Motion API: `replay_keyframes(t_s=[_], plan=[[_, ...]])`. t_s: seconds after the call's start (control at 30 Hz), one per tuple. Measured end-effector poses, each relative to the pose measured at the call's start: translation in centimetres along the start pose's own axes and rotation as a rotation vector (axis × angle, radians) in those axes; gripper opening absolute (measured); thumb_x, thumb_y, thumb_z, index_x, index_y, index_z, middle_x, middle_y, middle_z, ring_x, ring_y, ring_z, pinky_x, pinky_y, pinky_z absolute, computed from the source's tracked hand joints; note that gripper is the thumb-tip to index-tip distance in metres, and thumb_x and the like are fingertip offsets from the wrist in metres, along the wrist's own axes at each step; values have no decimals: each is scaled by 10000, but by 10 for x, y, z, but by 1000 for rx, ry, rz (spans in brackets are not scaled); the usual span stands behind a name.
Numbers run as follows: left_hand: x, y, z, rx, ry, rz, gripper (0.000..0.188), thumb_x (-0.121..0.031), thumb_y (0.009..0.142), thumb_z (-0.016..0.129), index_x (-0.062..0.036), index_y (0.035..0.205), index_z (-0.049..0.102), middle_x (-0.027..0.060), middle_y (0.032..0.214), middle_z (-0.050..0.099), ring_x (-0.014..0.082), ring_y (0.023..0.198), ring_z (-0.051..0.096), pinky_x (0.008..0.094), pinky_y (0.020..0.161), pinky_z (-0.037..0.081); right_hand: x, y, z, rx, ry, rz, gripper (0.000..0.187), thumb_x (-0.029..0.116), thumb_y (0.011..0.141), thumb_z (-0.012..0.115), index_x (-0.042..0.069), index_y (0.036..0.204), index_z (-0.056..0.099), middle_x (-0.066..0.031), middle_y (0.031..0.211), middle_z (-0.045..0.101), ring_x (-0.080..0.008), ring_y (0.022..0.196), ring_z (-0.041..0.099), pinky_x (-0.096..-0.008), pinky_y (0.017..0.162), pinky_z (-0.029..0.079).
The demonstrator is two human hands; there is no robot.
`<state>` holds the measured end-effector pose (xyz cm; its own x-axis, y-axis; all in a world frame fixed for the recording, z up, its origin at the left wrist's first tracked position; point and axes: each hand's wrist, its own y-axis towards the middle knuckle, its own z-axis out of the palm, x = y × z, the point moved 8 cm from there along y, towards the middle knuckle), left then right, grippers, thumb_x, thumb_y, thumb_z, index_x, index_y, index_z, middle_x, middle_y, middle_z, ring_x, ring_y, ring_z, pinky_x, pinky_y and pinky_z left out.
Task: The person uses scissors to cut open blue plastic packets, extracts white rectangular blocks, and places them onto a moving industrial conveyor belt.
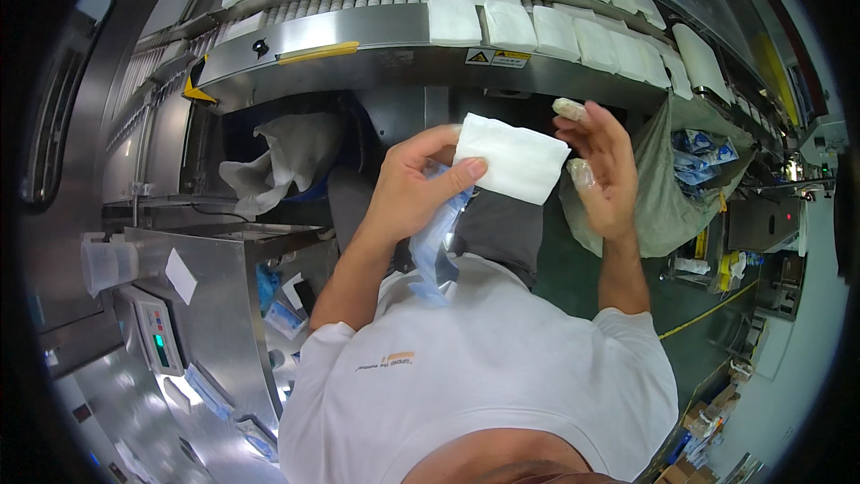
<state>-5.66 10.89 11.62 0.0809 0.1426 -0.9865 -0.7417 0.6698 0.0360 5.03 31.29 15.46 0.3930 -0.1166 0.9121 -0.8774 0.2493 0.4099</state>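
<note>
In front of my chest, my left hand (pixel 417 181) grips a folded white wipe (pixel 511 159) by its left end, thumb on top. From the same palm hangs a crumpled, translucent blue plastic wrapper (pixel 434 246). My right hand (pixel 605 166) is raised at the wipe's right edge, fingers apart and slightly curled. Pale wrappings cover its thumb tip and one fingertip. Whether a right finger touches the wipe's edge I cannot tell.
Ahead runs a metal roller conveyor (pixel 349 31) with rows of folded white wipes (pixel 555 34). A large pale sack (pixel 645 161) with blue wrappers hangs at right. A metal cabinet (pixel 210 282), a digital scale (pixel 152 327) and a clear plastic jug (pixel 109 262) stand at left.
</note>
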Motion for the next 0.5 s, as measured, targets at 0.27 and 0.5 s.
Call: replay_keyframes(t_s=[0.27,0.5], plan=[[0,-2,4,-66,142,5,374,-222,937,767,-17,1241,694,87,1008,767,119,922,686,278,855,527,-54,-20,22,67,221,414,521,132,939,763,-52,1377,549,-134,1219,676,-173,1060,675,-336,901,585],[3,2,6,-45,222,-2,376,-168,958,753,26,1265,656,88,1078,750,103,983,681,247,860,518,-43,-13,22,-21,74,421,229,21,960,701,-49,1177,671,-69,1038,714,-115,911,681,-264,750,584]])
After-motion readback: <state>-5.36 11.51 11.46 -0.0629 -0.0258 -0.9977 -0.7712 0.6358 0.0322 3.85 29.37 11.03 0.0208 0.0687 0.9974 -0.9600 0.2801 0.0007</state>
